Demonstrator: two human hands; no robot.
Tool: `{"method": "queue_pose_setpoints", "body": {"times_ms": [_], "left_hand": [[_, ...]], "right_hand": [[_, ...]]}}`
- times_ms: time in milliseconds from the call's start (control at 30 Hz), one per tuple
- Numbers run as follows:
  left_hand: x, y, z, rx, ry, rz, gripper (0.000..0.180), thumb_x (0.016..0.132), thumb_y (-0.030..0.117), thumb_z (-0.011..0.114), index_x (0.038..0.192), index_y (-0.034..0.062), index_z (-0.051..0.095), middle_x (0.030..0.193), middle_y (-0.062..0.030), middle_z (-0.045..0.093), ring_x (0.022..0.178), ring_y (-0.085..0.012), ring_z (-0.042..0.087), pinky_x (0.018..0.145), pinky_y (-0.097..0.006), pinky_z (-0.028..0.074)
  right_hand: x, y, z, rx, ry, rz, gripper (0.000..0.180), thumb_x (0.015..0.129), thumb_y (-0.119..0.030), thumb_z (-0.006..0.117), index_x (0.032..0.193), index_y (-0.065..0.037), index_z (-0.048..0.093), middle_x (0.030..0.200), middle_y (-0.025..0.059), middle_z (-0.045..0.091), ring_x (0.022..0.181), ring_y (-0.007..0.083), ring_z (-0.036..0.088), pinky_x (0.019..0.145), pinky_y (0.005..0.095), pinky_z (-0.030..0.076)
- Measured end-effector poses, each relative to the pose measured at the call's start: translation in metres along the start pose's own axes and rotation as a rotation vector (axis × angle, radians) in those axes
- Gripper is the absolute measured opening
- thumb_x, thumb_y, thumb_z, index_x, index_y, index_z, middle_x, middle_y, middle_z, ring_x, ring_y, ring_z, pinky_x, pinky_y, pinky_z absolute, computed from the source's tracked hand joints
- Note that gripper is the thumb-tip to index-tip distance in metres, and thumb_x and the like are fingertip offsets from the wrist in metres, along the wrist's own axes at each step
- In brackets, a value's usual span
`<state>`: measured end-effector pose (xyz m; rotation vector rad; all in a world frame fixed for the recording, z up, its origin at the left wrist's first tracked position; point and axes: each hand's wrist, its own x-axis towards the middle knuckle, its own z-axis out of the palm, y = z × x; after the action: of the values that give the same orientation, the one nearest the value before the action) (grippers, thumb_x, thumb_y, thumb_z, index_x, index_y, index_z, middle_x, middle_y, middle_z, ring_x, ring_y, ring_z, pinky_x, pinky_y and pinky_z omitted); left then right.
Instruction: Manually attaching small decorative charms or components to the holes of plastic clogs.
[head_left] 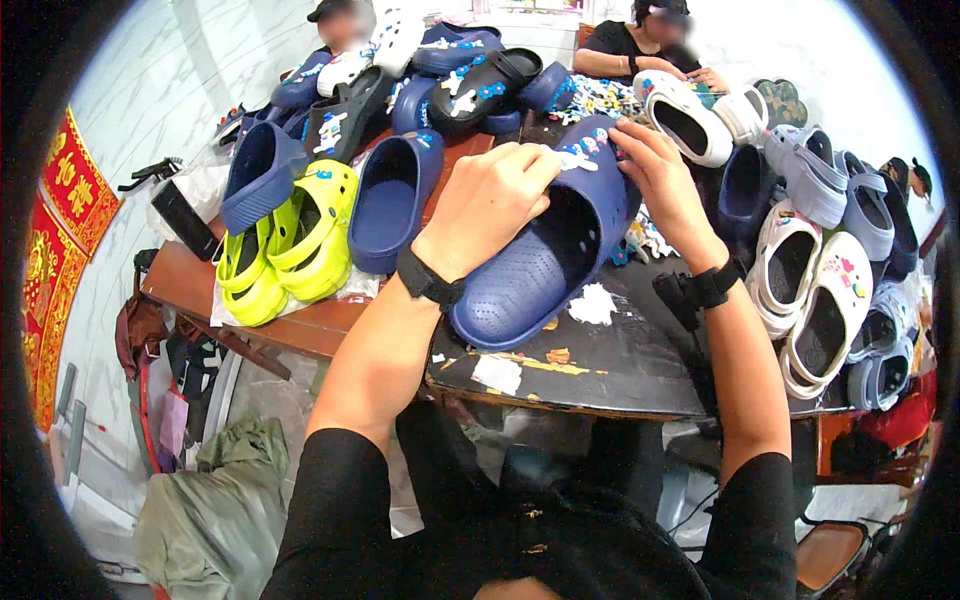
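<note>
A navy blue foam clog point(528, 285) lies on the dark table top in front of me, its heel toward me and its toe pointing away. My left hand point(495, 205) is closed on the left side of its upper, fingers curled beside a white charm point(578, 158). From the right, my right hand point(662, 185) grips the toe end, fingertips near small colourful charms on the top. Its thumb is partly hidden by the clog. Loose shoe charms point(648, 240) lie on the table beyond my right wrist.
At left stand lime green clogs point(312, 235) and another navy clog point(396, 205). A pile including a black clog point(487, 88) rises behind. White clogs point(827, 310) and grey-blue clogs point(808, 175) crowd the right side. Two people sit across the table, one near a charm heap point(603, 98).
</note>
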<state>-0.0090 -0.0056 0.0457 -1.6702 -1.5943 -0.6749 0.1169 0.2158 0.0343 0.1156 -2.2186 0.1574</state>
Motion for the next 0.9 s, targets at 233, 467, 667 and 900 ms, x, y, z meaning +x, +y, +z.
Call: {"method": "queue_pose_setpoints", "body": {"times_ms": [233,467,667,900], "left_hand": [[-0.003,-0.002,0.009,0.000,-0.021,0.031,0.030,0.071,0.010,0.075,0.096,0.0061,0.058,0.091,-0.0084,0.064,0.088,-0.0266,0.066,0.070,-0.038,0.054],[-0.004,-0.002,0.015,-0.013,-0.078,0.013,0.025,0.074,0.010,0.070,0.095,0.0060,0.058,0.089,-0.0095,0.064,0.087,-0.0279,0.065,0.070,-0.040,0.054],[-0.006,-0.014,0.010,0.001,-0.088,-0.096,0.019,0.077,0.008,0.065,0.092,0.0041,0.057,0.087,-0.0140,0.063,0.081,-0.0350,0.064,0.069,-0.044,0.052],[-0.002,-0.020,-0.001,0.058,-0.078,-0.163,0.021,0.077,0.008,0.066,0.096,0.0040,0.059,0.087,-0.0144,0.064,0.083,-0.0349,0.065,0.069,-0.043,0.052]], "right_hand": [[-0.001,0.001,0.000,0.019,-0.026,0.163,0.020,0.079,-0.005,0.070,0.097,-0.001,0.062,0.100,0.0134,0.062,0.101,0.0325,0.056,0.087,0.0403,0.046],[-0.007,0.006,-0.004,0.139,-0.105,0.294,0.020,0.075,-0.009,0.076,0.085,-0.002,0.060,0.083,0.0145,0.062,0.084,0.0329,0.060,0.075,0.0403,0.047],[-0.003,0.007,0.000,0.193,-0.078,0.335,0.022,0.074,-0.010,0.078,0.079,-0.001,0.059,0.074,0.0135,0.061,0.068,0.0274,0.061,0.063,0.0371,0.047],[-0.028,0.046,-0.015,0.052,-0.332,0.468,0.015,0.073,-0.007,0.075,0.080,0.000,0.064,0.069,0.0127,0.061,0.064,0.0245,0.061,0.063,0.0368,0.048]]}}
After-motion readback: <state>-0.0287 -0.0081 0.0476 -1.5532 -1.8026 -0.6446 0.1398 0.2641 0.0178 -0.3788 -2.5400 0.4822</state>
